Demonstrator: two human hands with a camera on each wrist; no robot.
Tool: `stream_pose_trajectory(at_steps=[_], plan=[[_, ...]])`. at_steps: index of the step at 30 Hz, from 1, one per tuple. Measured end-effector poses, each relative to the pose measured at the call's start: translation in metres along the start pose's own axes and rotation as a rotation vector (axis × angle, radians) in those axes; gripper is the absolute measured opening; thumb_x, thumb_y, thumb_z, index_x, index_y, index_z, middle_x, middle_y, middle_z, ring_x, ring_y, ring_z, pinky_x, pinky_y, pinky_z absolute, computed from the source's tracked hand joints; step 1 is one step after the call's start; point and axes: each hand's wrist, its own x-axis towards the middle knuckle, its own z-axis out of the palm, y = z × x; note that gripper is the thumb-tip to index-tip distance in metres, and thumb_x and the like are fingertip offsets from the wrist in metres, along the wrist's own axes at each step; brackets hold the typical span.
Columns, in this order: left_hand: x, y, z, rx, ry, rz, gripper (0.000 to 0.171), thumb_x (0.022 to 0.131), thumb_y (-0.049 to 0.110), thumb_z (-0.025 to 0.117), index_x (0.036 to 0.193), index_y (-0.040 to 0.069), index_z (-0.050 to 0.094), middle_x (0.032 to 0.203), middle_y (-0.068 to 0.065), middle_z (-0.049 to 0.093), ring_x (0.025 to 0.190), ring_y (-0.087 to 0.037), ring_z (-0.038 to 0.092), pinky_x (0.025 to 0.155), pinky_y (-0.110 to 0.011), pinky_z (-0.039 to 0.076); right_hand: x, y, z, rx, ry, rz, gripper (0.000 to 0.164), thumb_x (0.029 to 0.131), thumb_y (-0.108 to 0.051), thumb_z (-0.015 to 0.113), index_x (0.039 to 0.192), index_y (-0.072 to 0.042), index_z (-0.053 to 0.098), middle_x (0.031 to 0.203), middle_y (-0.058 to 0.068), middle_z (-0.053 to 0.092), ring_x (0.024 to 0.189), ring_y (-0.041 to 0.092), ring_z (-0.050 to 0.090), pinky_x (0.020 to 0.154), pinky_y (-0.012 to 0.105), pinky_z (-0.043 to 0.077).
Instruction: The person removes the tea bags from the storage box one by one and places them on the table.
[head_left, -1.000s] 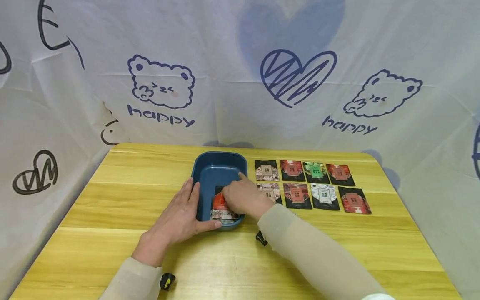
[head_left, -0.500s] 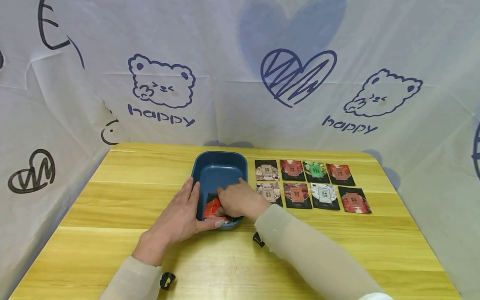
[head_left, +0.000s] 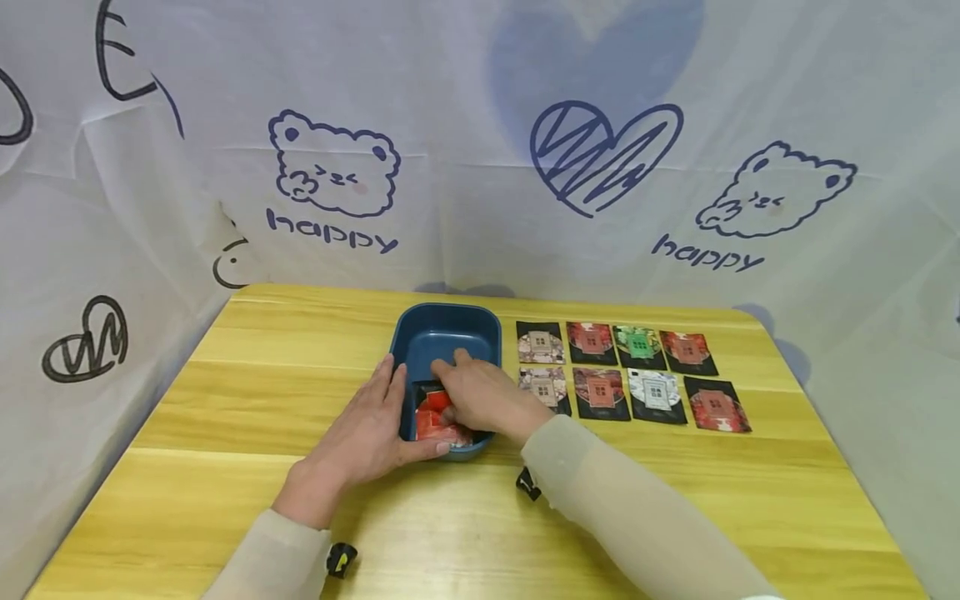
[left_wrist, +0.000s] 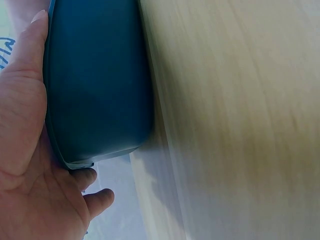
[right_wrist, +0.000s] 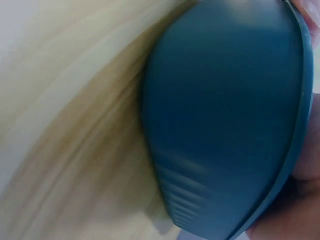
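A dark blue rectangular bin [head_left: 447,317] stands on the table. Several flat sachets lie in its near end, with a red and black sachet [head_left: 432,427] uppermost, creased and partly covered by the right hand. My left hand [head_left: 365,425] rests along the bin's left side, fingers straight on the rim, thumb across the near rim. In the left wrist view its palm [left_wrist: 20,125] lies against the rim. My right hand [head_left: 483,396] reaches over the right rim into the bin; its thumb touches the red sachet, fingers spread apart. The right wrist view shows mostly the bin's outer wall [right_wrist: 225,115].
Right of the bin, two rows of sachets lie flat: a green one [head_left: 639,346], a white one [head_left: 655,396], red ones [head_left: 717,406] and pale ones [head_left: 542,343]. A black strap piece [head_left: 341,560] shows at the left wrist, another [head_left: 528,483] near the right. A printed curtain [head_left: 480,183] hangs behind.
My right hand has shifted the red sachet left and down in the bin, over the pale one, and its surface has creased. The left hand has stayed on the rim.
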Motion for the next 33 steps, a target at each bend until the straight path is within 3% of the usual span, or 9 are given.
stream_pose_trajectory(at_steps=[3,10,11,14,17,20,25,33], plan=[[0.000,0.000,0.000,-0.003,-0.001,0.001,0.134,0.081,0.088,0.063,0.166,-0.005,0.017,0.175,-0.026,0.004,0.160,-0.047,0.020,0.125,-0.059,0.033,0.000,0.002,0.001,0.057,0.038,0.001,0.047,0.100,-0.030,0.075,0.143,-0.020,0.059,0.121,0.008,0.066,0.092,0.020,0.064,0.081,0.038,0.059],[0.000,-0.001,0.001,-0.014,-0.001,0.001,0.135,0.081,0.088,0.063,0.166,-0.005,0.016,0.176,-0.025,0.004,0.161,-0.046,0.018,0.125,-0.058,0.032,-0.004,0.011,-0.007,0.291,0.133,0.065,0.045,0.105,-0.018,0.067,0.149,-0.018,0.061,0.139,0.011,0.068,0.124,0.029,0.066,0.107,0.048,0.055],[0.000,0.000,0.001,-0.014,0.002,0.003,0.134,0.081,0.087,0.064,0.166,-0.005,0.016,0.176,-0.026,0.004,0.161,-0.046,0.018,0.125,-0.058,0.032,-0.005,0.013,-0.010,0.332,0.140,0.078,0.045,0.106,-0.018,0.066,0.151,-0.018,0.060,0.141,0.010,0.068,0.118,0.031,0.069,0.104,0.048,0.056],[0.000,0.000,0.001,-0.015,0.013,0.004,0.133,0.082,0.085,0.067,0.166,-0.006,0.017,0.175,-0.027,0.004,0.160,-0.047,0.020,0.125,-0.059,0.032,-0.011,0.019,-0.017,0.452,0.159,0.119,0.047,0.108,-0.019,0.063,0.154,-0.020,0.056,0.115,0.011,0.077,0.088,0.030,0.074,0.083,0.044,0.061],[0.000,0.000,0.002,-0.012,0.015,0.001,0.134,0.081,0.086,0.066,0.166,-0.006,0.017,0.175,-0.027,0.004,0.160,-0.048,0.020,0.125,-0.059,0.032,-0.018,0.026,-0.022,0.566,0.183,0.168,0.049,0.108,-0.021,0.062,0.156,-0.020,0.051,0.076,0.009,0.070,0.051,0.025,0.057,0.057,0.036,0.050],[0.000,0.000,0.002,-0.008,0.010,-0.006,0.137,0.079,0.090,0.062,0.166,-0.005,0.017,0.176,-0.026,0.003,0.160,-0.047,0.020,0.125,-0.059,0.033,-0.025,0.032,-0.027,0.626,0.221,0.204,0.049,0.108,-0.022,0.064,0.155,-0.020,0.050,0.062,0.006,0.059,0.046,0.019,0.047,0.052,0.032,0.043],[0.000,0.000,0.002,-0.008,0.011,-0.012,0.139,0.077,0.093,0.060,0.167,-0.004,0.017,0.176,-0.025,0.003,0.159,-0.047,0.021,0.125,-0.059,0.033,-0.038,0.046,-0.031,0.677,0.289,0.228,0.047,0.107,-0.023,0.065,0.152,-0.020,0.053,0.068,0.007,0.062,0.052,0.020,0.050,0.054,0.034,0.041],[0.000,0.001,0.002,-0.015,0.015,-0.013,0.138,0.078,0.091,0.062,0.167,-0.003,0.016,0.176,-0.025,0.002,0.160,-0.047,0.020,0.125,-0.060,0.032,-0.066,0.071,-0.029,0.765,0.379,0.288,0.046,0.106,-0.019,0.066,0.151,-0.023,0.056,0.101,0.010,0.070,0.070,0.026,0.061,0.059,0.035,0.050]])
